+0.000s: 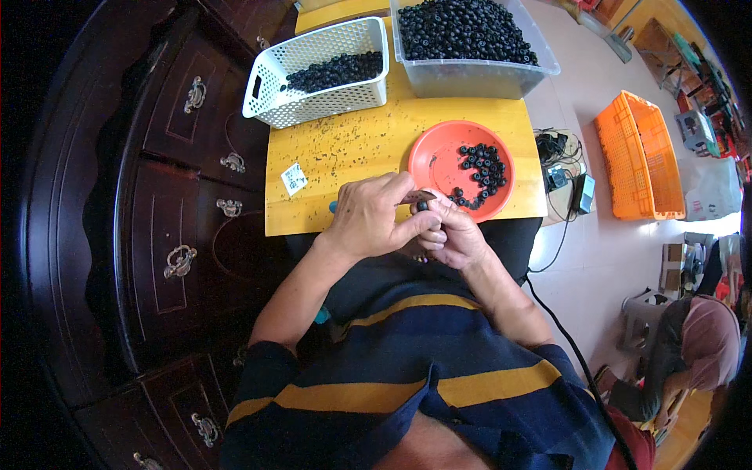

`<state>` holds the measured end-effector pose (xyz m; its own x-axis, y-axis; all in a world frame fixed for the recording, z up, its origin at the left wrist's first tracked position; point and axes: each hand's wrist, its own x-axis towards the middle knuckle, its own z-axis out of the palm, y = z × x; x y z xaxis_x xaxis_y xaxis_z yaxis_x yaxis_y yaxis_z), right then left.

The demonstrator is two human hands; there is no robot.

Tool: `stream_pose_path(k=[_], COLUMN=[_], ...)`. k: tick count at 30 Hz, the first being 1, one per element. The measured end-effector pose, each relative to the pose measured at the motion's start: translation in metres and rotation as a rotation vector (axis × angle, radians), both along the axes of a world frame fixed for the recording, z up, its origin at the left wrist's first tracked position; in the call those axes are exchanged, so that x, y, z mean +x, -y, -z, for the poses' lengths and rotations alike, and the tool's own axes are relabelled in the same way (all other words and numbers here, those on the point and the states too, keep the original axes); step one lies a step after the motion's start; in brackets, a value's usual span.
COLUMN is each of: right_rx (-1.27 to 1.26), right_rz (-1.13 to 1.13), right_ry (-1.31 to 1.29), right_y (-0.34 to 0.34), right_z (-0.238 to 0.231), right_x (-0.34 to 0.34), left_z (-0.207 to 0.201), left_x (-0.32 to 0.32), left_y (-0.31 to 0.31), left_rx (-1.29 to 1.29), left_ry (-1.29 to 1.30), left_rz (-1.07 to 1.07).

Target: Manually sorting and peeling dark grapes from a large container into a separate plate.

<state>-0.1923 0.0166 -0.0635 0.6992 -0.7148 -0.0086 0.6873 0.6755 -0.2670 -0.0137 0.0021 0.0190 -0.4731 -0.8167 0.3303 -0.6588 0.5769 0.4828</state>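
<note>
My two hands meet over the table's front edge, just below a red plastic bowl. My left hand (368, 213) is closed around what looks like a small knife (420, 196), whose thin dark blade shows by the fingertips; a bit of blue sticks out behind this hand. My right hand (456, 235) pinches a small round black rubber-like part (423, 205) between thumb and fingers, against the blade. Several like black parts, ring-shaped with a hole, lie in the red bowl (423, 149), mostly on its right side. Fingers hide much of the knife.
Black scraps dot the yellow table (329, 149), with a white printed label (294, 179) at left. Behind stand a white perforated basket (329, 102) and a clear bin (478, 78), both holding black parts. Dark drawers (172, 211) line the left; an orange crate (627, 157) and another person (705, 345) are right.
</note>
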Motion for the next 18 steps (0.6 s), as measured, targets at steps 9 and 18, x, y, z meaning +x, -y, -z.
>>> stream_pose_path(k=[9, 18], right_rx=[0.160, 0.168], right_rz=[-0.007, -0.004], right_ry=[0.010, 0.055], right_y=[0.006, 0.002], right_z=[0.006, 0.005], right_x=[-0.002, -0.001], left_z=[0.008, 0.013], left_x=[0.001, 0.002], left_y=[0.006, 0.006], left_rx=[-0.065, -0.062], left_ry=[0.030, 0.027], left_rz=[-0.010, -0.007])
